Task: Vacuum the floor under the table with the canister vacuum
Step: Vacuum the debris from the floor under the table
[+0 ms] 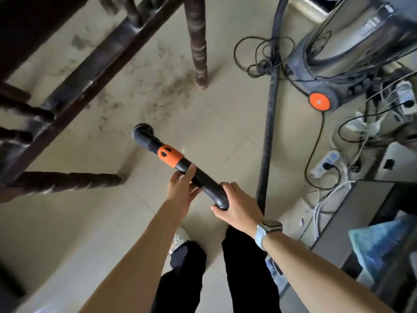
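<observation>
Both forearms reach forward from the bottom of the view, above black trouser legs and one pale shoe [180, 237]. Of the two hands, the right hand [237, 205], with a watch [269, 229] on its wrist, is curled round the bent rear end of the vacuum's black wand [203, 179]. The left hand [182, 188] grasps the wand just ahead of it, thumb over the top. Beyond the left hand sit an orange collar [170, 155] and a round brush nozzle [143, 132], held over the pale tiled floor [225, 123]. Scattered brown dirt [171, 86] lies just past the nozzle, beside a dark wooden leg [198, 48] of the bench. A ribbed hose [268, 132] runs from behind the right hand to the canister vacuum [345, 62] at upper right, well apart from the hands. Tangled cables and a power strip [325, 162] lie to the right.
</observation>
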The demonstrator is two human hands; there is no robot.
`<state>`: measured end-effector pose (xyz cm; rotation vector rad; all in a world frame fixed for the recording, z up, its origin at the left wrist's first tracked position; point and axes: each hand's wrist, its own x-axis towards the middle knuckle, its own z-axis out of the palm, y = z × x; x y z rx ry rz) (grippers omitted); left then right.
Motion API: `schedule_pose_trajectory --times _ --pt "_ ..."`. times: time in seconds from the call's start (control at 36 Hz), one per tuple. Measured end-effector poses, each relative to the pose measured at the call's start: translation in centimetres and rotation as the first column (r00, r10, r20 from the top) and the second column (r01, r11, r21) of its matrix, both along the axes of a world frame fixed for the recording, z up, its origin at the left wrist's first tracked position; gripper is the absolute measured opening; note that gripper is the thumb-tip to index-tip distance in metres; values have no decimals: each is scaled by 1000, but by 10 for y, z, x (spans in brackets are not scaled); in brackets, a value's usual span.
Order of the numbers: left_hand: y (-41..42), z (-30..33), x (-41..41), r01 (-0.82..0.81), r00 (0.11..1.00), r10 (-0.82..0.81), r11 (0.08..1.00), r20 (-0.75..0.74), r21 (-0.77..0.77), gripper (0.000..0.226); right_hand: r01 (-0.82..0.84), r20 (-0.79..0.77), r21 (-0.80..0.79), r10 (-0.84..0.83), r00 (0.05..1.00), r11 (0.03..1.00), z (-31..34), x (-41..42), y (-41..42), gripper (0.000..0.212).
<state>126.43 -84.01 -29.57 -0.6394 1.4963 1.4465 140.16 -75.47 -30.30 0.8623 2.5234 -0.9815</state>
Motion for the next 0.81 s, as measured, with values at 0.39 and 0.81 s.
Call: schedule_pose_trajectory --times 0.39,0.81 --pt "-96 -212 -30 17 999 -15 999 41 -44 26 -221 193 -7 218 957 975 -199 -49 -73 27" --pt "-150 -298 28 69 971 -52 995 232 -68 13 -424 362 -88 425 830 902 -273 -23 -98 26"
